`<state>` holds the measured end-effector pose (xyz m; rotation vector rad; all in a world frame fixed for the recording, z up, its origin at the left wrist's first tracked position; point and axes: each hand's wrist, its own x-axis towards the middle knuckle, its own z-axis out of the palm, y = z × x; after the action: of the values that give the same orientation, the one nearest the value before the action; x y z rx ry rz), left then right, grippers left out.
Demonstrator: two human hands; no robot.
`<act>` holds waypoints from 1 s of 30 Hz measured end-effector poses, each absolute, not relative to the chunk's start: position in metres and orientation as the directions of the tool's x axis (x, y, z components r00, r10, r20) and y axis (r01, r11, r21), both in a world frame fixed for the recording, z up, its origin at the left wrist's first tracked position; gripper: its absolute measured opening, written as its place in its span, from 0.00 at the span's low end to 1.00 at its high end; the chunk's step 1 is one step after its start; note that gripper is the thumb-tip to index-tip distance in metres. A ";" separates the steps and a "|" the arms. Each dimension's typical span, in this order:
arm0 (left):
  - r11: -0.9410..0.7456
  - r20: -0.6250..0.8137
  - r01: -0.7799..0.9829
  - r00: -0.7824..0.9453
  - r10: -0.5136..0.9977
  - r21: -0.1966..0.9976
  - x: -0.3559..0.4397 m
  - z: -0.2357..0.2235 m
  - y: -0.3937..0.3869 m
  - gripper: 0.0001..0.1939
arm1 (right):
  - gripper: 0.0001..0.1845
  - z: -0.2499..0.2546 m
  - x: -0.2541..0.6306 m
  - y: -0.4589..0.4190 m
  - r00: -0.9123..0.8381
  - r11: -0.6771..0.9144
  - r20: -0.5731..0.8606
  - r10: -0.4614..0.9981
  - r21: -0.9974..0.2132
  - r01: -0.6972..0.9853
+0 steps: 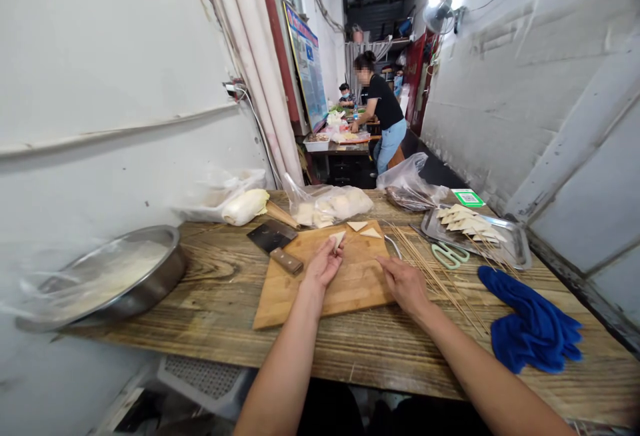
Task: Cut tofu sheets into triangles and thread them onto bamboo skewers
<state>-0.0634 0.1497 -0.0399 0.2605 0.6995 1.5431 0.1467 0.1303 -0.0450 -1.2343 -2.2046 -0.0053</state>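
Observation:
My left hand (325, 264) is over the cutting board (300, 303), fingers closed around a pale triangular slice (339, 240), which looks like tofu. Two more triangular slices (371, 233) lie at the board's far edge. Over the board's right edge, my right hand (406, 283) has thumb and forefinger pinched together; what they hold, if anything, is too small to make out. Thin bamboo skewers (425, 263) lie loose just beyond and to the right of that hand. A cleaver (273, 236) with a wooden handle rests at the board's left corner.
At right are a metal tray (520, 243) of skewered slices, green-handled scissors (450, 255) and a blue cloth (533, 319). A large metal basin (170, 269) stands left. Along the back lie a cabbage (245, 207) and plastic bags (333, 206). A person (383, 103) works at a far table.

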 end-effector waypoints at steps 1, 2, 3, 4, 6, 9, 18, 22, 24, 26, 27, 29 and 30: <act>0.062 -0.270 -0.835 -0.106 0.957 0.547 -0.063 -0.040 0.150 0.05 | 0.16 -0.045 0.146 0.130 -0.384 0.561 0.497 0.778 -0.276 0.780; 0.077 -0.290 -0.845 -0.096 0.952 0.529 -0.063 -0.040 0.150 0.06 | 0.16 -0.045 0.146 0.130 -0.385 0.558 0.490 0.782 -0.274 0.784; 0.088 -0.309 -0.850 -0.091 0.947 0.519 -0.063 -0.040 0.150 0.06 | 0.16 -0.045 0.145 0.130 -0.388 0.556 0.485 0.784 -0.271 0.786; 0.091 -0.322 -0.852 -0.094 0.942 0.516 -0.063 -0.040 0.150 0.06 | 0.16 -0.046 0.145 0.129 -0.391 0.557 0.481 0.784 -0.269 0.786; 0.086 -0.333 -0.849 -0.109 0.937 0.521 -0.063 -0.041 0.151 0.06 | 0.17 -0.047 0.145 0.129 -0.400 0.564 0.479 0.782 -0.269 0.781; 0.072 -0.328 -0.836 -0.133 0.935 0.543 -0.062 -0.041 0.151 0.05 | 0.16 -0.047 0.144 0.127 -0.406 0.566 0.468 0.785 -0.274 0.778; 0.072 -0.342 -0.814 -0.159 0.926 0.576 -0.061 -0.041 0.151 0.05 | 0.17 -0.041 0.142 0.125 -0.410 0.529 0.400 0.820 -0.256 0.809; 0.074 -0.329 -0.805 -0.156 0.931 0.589 -0.060 -0.041 0.151 0.05 | 0.17 -0.041 0.142 0.125 -0.410 0.523 0.386 0.826 -0.258 0.812; 0.070 -0.317 -0.800 -0.154 0.936 0.596 -0.060 -0.042 0.151 0.05 | 0.17 -0.042 0.142 0.125 -0.409 0.518 0.379 0.830 -0.252 0.818; 0.069 -0.309 -0.793 -0.154 0.938 0.605 -0.060 -0.043 0.151 0.05 | 0.18 -0.043 0.142 0.125 -0.411 0.519 0.378 0.829 -0.248 0.818; 0.070 -0.308 -0.790 -0.154 0.939 0.610 -0.060 -0.044 0.151 0.05 | 0.18 -0.044 0.142 0.125 -0.414 0.522 0.380 0.827 -0.246 0.817; 0.074 -0.309 -0.784 -0.155 0.938 0.616 -0.059 -0.044 0.151 0.05 | 0.18 -0.045 0.142 0.125 -0.416 0.528 0.388 0.822 -0.247 0.813; 0.074 -0.309 -0.783 -0.155 0.938 0.618 -0.059 -0.044 0.151 0.05 | 0.17 -0.045 0.142 0.125 -0.416 0.530 0.394 0.820 -0.248 0.811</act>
<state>-0.0590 0.1512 -0.0441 0.2490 0.8114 1.5316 0.1420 0.1255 -0.0454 -1.3264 -2.3032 0.0258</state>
